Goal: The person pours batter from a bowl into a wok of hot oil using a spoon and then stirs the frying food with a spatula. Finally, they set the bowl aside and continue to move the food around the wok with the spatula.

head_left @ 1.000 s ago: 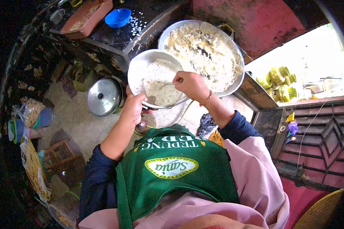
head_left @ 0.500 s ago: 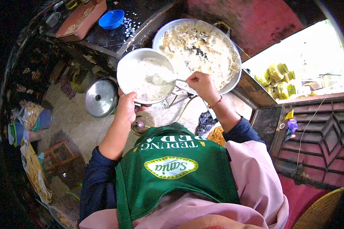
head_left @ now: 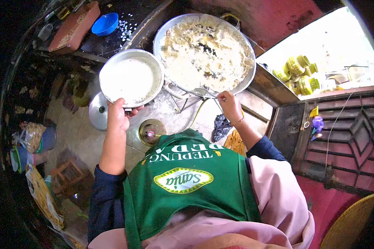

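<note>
My left hand (head_left: 119, 115) grips the near rim of a round metal bowl (head_left: 131, 77) holding white batter, held out to the left of a big metal wok (head_left: 205, 54). The wok is full of pale, frothy frying batter with a few dark bits. My right hand (head_left: 230, 106) holds a metal spoon (head_left: 203, 92) by its handle, its bowl resting at the wok's near rim. I wear a green apron over pink and navy sleeves.
A metal pot lid (head_left: 98, 112) sits on the floor below the bowl. A brown tray (head_left: 74, 26) and a blue bowl (head_left: 104, 23) stand on the dark counter at back left. Yellow containers (head_left: 297, 74) are stacked at the right. A small wooden stool (head_left: 68, 174) stands at left.
The bowl has swung left, away from the wok. My right hand has taken the spoon out of the bowl and carried it right, down to the wok's near rim.
</note>
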{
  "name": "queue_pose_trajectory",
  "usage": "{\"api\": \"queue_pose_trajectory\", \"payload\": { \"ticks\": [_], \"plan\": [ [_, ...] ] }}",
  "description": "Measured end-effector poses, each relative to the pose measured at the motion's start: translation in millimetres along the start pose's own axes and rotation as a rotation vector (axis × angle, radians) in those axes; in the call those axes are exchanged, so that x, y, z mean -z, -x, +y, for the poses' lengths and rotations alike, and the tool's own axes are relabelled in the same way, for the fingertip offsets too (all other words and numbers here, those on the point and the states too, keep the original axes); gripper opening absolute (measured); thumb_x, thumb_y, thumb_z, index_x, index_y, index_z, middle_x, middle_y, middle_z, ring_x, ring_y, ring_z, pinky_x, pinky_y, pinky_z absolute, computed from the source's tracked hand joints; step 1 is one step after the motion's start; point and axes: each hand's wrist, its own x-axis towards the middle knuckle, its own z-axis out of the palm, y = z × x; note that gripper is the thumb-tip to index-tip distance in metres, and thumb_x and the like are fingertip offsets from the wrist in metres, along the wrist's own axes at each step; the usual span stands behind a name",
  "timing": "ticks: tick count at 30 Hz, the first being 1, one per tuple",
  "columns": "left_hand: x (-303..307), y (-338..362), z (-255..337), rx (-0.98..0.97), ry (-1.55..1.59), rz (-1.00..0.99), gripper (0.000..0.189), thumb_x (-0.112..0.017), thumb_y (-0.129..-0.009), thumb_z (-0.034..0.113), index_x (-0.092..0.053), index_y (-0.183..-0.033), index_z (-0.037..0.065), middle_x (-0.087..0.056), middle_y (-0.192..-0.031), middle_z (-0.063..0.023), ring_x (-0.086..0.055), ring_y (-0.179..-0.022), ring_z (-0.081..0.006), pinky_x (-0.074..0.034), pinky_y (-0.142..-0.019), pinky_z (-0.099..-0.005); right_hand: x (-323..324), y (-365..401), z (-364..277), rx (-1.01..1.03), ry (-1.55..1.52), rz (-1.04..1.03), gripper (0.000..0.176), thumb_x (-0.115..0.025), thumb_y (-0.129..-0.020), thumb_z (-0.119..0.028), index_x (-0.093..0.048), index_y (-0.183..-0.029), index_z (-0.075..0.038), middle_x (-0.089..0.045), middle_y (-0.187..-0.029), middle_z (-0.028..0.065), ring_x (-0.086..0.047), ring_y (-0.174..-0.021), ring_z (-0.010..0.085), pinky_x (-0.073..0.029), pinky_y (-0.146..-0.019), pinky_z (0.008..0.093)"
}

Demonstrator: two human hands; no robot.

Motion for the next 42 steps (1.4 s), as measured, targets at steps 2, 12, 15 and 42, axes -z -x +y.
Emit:
{"api": "queue_pose_trajectory", "payload": {
  "ticks": [2, 12, 15, 42],
  "plan": [
    [0, 2, 1, 0.007, -0.022, 0.026, 0.044, -0.04, -0.074, 0.011, -0.034, -0.115, -0.003, -0.06, -0.088, -0.0218, -0.063, -0.059, -0.0308, -0.045, -0.037, -0.0248, 15, 10, 2, -0.086, 0.031, -0.017, 0.011, -0.057, -0.075, -0.013, -0.059, -0.08, -0.004, -0.061, -0.076, 0.0154, -0.059, -0.073, 0.0325, -0.047, -0.064, 0.0381],
    [-1, 13, 1, 0.058, -0.087, -0.016, 0.044, -0.04, -0.075, 0.013, -0.04, -0.114, -0.007, -0.061, -0.091, -0.021, -0.063, -0.064, -0.0326, -0.044, -0.039, -0.0237, -28, 9, -18, 0.097, -0.13, -0.044, 0.012, -0.046, -0.076, -0.002, -0.055, -0.084, -0.002, -0.055, -0.088, 0.0186, -0.053, -0.085, 0.0362, -0.044, -0.074, 0.041],
    [-11, 23, 1, 0.027, -0.103, 0.037, 0.045, -0.041, -0.074, 0.013, -0.039, -0.115, -0.007, -0.061, -0.091, -0.021, -0.063, -0.063, -0.0333, -0.044, -0.038, -0.0243, -18, 13, -34, 0.205, -0.009, 0.013, 0.013, -0.047, -0.076, -0.003, -0.055, -0.086, -0.005, -0.054, -0.089, 0.0157, -0.054, -0.084, 0.0336, -0.044, -0.073, 0.041],
    [-108, 71, -97, -0.091, 0.098, 0.15, 0.037, -0.049, -0.072, 0.012, -0.048, -0.106, -0.003, -0.06, -0.088, -0.0144, -0.062, -0.061, -0.0243, -0.049, -0.038, -0.0282, 58, -54, -76, 0.744, -0.114, -0.151, 0.011, -0.052, -0.072, -0.009, -0.06, -0.079, -0.008, -0.06, -0.075, 0.0114, -0.059, -0.066, 0.0295, -0.048, -0.06, 0.0375]
  ]
}}
